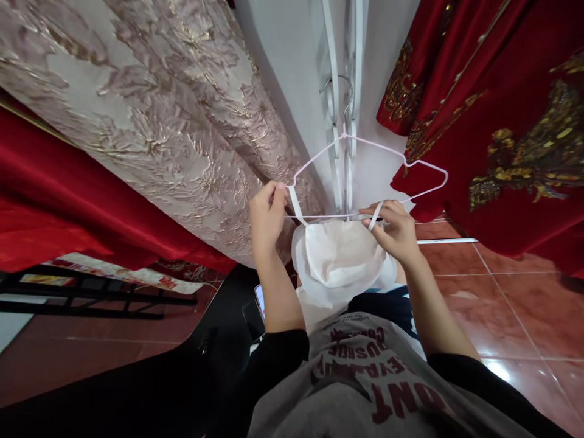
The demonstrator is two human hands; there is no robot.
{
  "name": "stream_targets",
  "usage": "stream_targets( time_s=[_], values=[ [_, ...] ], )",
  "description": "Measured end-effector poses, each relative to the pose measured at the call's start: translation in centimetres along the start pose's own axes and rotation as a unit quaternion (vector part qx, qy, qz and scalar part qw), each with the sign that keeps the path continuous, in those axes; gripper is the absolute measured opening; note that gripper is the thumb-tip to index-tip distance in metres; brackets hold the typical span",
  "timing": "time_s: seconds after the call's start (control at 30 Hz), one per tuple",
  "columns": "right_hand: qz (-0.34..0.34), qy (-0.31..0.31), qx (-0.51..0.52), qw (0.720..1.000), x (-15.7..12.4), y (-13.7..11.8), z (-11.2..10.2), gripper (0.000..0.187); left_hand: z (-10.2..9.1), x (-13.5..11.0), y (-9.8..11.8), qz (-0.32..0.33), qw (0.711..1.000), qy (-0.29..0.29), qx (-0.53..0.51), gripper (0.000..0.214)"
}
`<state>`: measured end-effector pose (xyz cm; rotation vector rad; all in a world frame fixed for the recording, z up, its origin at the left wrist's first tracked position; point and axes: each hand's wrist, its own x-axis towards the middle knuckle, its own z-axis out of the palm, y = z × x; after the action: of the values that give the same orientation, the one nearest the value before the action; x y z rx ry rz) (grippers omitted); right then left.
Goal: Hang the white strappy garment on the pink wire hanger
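Note:
A pale pink wire hanger (378, 141) is held up in front of me, its hook pointing away. My left hand (270, 213) is closed at the hanger's left end, where a white strap (298, 205) loops over the wire. Close to the bottom bar, my right hand (395, 226) pinches the other white strap (375, 215), which sits to the left of the hanger's right end. Both straps belong to a white cloth garment (340, 249) hanging over my lap; its lower part is folded and its full shape is hidden.
Beige brocade fabric (182, 109) hangs at the left, with red cloth (91, 188) beside it. A red embroidered garment (511, 140) hangs at the right. White rails (337, 79) run along the wall ahead. A phone (260, 300) lies near my left forearm, above red floor tiles (511, 304).

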<state>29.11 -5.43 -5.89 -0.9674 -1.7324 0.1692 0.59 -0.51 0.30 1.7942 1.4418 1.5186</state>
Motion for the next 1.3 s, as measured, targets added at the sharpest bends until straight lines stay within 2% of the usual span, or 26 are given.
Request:
stream_targets(
  time_s=[0.1, 0.17, 0.23, 0.3, 0.4, 0.47, 0.6, 0.67, 0.73, 0.8, 0.87, 0.97, 1.03, 1.1, 1.17, 1.2, 1.23, 1.3],
  values=[
    [-0.004, 0.0, -0.007, 1.0, 0.1, 0.0, 0.1, 0.017, 1.0, -0.8, -2.1, -0.038, 0.991, 0.084, -0.1, 0.024],
    [-0.008, 0.002, -0.009, 1.0, 0.1, -0.1, 0.3, 0.017, 2.2, -1.8, -3.4, -0.085, 0.96, 0.157, -0.215, 0.029],
    [-0.01, -0.001, -0.01, 1.0, 0.1, -0.4, 0.6, 0.017, 3.8, -3.1, -4.1, -0.136, 0.919, 0.198, -0.314, 0.041],
    [-0.005, -0.009, -0.014, 1.0, 0.2, -0.8, 0.9, 0.018, 5.5, -4.3, -3.9, -0.157, 0.895, 0.193, -0.369, 0.047],
    [0.006, -0.007, -0.014, 1.0, 0.0, -0.7, 0.9, 0.024, 7.0, -5.5, -3.1, -0.136, 0.896, 0.178, -0.384, 0.047],
    [0.02, 0.043, -0.025, 0.999, -0.3, 0.2, 0.0, 0.03, 7.1, -5.6, -2.7, -0.121, 0.902, 0.172, -0.378, 0.045],
    [0.079, 0.237, -0.079, 0.965, -0.7, 3.8, -3.3, 0.042, 6.0, -5.5, -2.3, -0.116, 0.912, 0.161, -0.359, 0.039],
    [0.09, 0.262, -0.061, 0.959, -0.2, 5.2, -5.2, 0.05, 5.6, -5.5, -2.2, -0.119, 0.914, 0.161, -0.352, 0.036],
    [0.083, 0.226, -0.052, 0.969, 1.1, 5.7, -6.5, 0.051, 5.7, -5.4, -2.0, -0.125, 0.912, 0.168, -0.353, 0.036],
    [0.087, 0.148, -0.049, 0.984, 2.9, 5.2, -7.3, 0.041, 5.9, -5.4, -1.8, -0.125, 0.909, 0.181, -0.354, 0.038],
    [0.097, 0.074, -0.053, 0.991, 4.8, 4.2, -7.3, 0.031, 6.3, -5.5, -1.6, -0.123, 0.909, 0.191, -0.348, 0.041],
    [0.067, 0.035, -0.097, 0.992, 6.7, 2.8, -6.5, 0.027, 6.8, -5.7, -1.4, -0.128, 0.909, 0.2, -0.342, 0.042],
    [0.028, 0.055, -0.137, 0.989, 7.0, 2.0, -5.5, 0.029, 6.9, -5.9, -1.3, -0.132, 0.906, 0.197, -0.35, 0.042],
    [-0.006, 0.131, -0.147, 0.98, 6.5, 1.2, -4.3, 0.033, 6.7, -6.0, -1.3, -0.136, 0.905, 0.181, -0.361, 0.042],
    [-0.027, 0.198, -0.121, 0.972, 5.4, 0.5, -2.9, 0.036, 6.5, -6.1, -1.4, -0.146, 0.906, 0.154, -0.365, 0.04],
    [-0.032, 0.194, -0.098, 0.976, 4.8, 0.2, -2.2, 0.035, 6.4, -6.1, -1.4, -0.153, 0.907, 0.142, -0.366, 0.039],
    [-0.031, 0.155, -0.071, 0.985, 4.2, 0.0, -1.4, 0.034, 6.3, -6.1, -1.4, -0.159, 0.906, 0.131, -0.369, 0.038],
    [-0.021, 0.004, -0.029, 0.999, 3.2, 0.0, 0.0, 0.031, 6.4, -6.3, -1.4, -0.167, 0.904, 0.118, -0.376, 0.034]
  ],
)
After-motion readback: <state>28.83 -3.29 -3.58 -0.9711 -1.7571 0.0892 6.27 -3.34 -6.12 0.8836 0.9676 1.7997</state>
